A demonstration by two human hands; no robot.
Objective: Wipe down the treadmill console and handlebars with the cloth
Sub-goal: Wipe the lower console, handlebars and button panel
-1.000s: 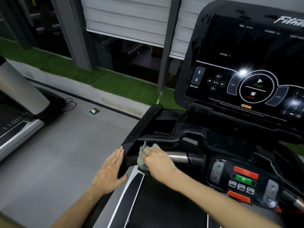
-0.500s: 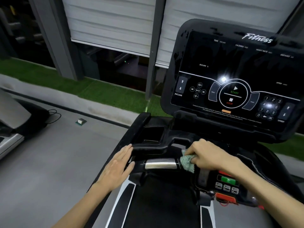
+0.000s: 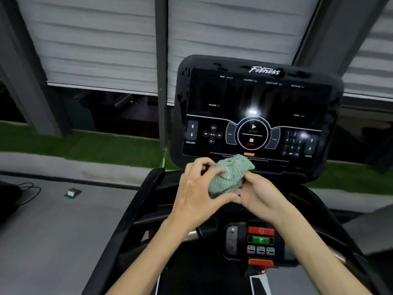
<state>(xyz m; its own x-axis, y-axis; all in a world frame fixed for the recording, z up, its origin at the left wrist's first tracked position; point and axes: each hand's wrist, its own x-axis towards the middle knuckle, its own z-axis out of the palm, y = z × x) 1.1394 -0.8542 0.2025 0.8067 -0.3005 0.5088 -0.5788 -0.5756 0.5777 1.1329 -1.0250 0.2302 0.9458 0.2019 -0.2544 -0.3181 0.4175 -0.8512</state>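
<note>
Two forearms enter at 6 o'clock. Between them we note the lower button panel (image 3: 260, 241), with red and green keys showing. Beyond it, at centre, the left hand (image 3: 197, 194) curls fingers and thumb round the green cloth (image 3: 229, 173) from 9 o'clock. The right hand (image 3: 261, 199) grips the same cloth from 4 o'clock. The cloth is bunched, just before the lower edge of the console (image 3: 255, 99) at 12 o'clock; we cannot tell whether they touch. A small box (image 3: 72, 193) lies on the floor (image 3: 53, 231) at 9 o'clock.

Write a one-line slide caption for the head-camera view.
Left hand and right hand hold a fuzzy pale-green cloth before the glossy black treadmill console.
</note>
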